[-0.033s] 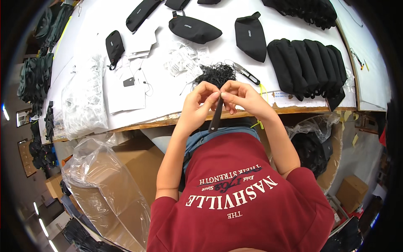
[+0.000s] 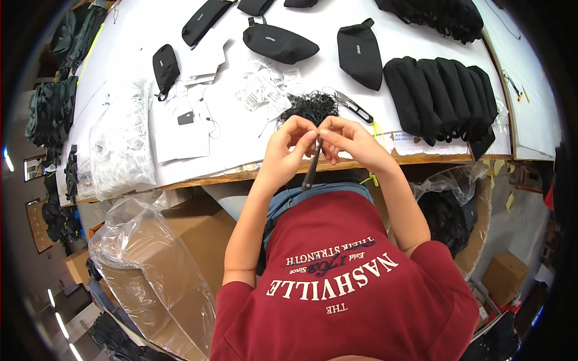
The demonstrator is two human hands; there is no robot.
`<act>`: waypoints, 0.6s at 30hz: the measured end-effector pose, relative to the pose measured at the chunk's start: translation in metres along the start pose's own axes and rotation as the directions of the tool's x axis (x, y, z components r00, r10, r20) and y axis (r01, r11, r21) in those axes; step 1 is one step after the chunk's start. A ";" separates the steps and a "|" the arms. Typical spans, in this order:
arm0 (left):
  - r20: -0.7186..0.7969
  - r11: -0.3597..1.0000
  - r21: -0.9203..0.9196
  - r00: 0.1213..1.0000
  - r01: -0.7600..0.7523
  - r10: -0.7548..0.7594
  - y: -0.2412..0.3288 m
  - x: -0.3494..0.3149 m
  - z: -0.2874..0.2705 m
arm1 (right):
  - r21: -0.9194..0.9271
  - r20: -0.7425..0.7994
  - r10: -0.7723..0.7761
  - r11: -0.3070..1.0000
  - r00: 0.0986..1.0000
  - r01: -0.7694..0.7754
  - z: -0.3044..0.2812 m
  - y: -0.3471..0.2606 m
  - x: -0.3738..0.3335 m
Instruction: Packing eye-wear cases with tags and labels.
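Observation:
A narrow black hang tag (image 2: 311,170) dangles in front of my waist, near the table's front edge. At its upper end, my left hand (image 2: 286,148) and my right hand (image 2: 351,142) pinch with thumbs and forefingers close together. Whatever fine part lies between the fingertips is too small to make out. Just beyond the hands is a tangled heap of black strings (image 2: 308,107). Black-handled thread snips (image 2: 355,108) lie to the right of that heap. Small white printed labels (image 2: 262,90) are piled behind it.
Black zip pouches (image 2: 280,43) lie across the white table (image 2: 226,138); a row of stuffed black pouches (image 2: 442,99) is at right. At left are white cards (image 2: 183,141) and a clear bag of labels (image 2: 123,141). A plastic-covered cardboard box (image 2: 159,265) stands below.
The black tag has turned slightly, so it now looks narrower. Both hands hold nearly the same place, and the things on the table have not moved.

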State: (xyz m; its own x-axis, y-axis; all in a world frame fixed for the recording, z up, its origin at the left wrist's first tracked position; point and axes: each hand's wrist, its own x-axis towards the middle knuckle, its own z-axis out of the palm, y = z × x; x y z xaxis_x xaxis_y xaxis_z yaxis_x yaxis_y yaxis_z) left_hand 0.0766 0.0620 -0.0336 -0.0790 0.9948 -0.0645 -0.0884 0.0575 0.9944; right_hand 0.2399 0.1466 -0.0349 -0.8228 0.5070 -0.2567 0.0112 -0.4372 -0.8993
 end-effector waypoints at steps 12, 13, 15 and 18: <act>-0.079 0.067 0.996 0.870 0.053 0.487 -0.021 0.150 -0.095 | -0.033 -0.124 0.088 0.995 0.988 -0.093 -0.020 0.002 -0.033; -0.003 0.023 1.000 0.839 -0.012 0.545 -0.023 0.157 -0.103 | 0.033 -0.113 0.090 0.996 0.989 -0.087 -0.018 0.005 -0.038; 0.116 -0.004 0.988 0.725 -0.154 0.679 -0.012 0.165 -0.107 | 0.096 -0.070 0.077 0.993 0.995 -0.070 -0.011 -0.005 -0.046; -0.155 0.398 0.902 0.735 -0.167 0.660 0.040 0.152 -0.065 | 0.009 -0.013 0.084 0.996 0.996 -0.084 -0.017 -0.014 -0.053</act>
State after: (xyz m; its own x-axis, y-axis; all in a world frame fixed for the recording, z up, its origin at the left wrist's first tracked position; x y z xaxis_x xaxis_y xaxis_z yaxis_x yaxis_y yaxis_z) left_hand -0.0034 0.2097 -0.0092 -0.2708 0.7560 0.5959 0.8737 -0.0668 0.4819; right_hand 0.2927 0.1383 -0.0150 -0.8113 0.4783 -0.3363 0.0753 -0.4849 -0.8713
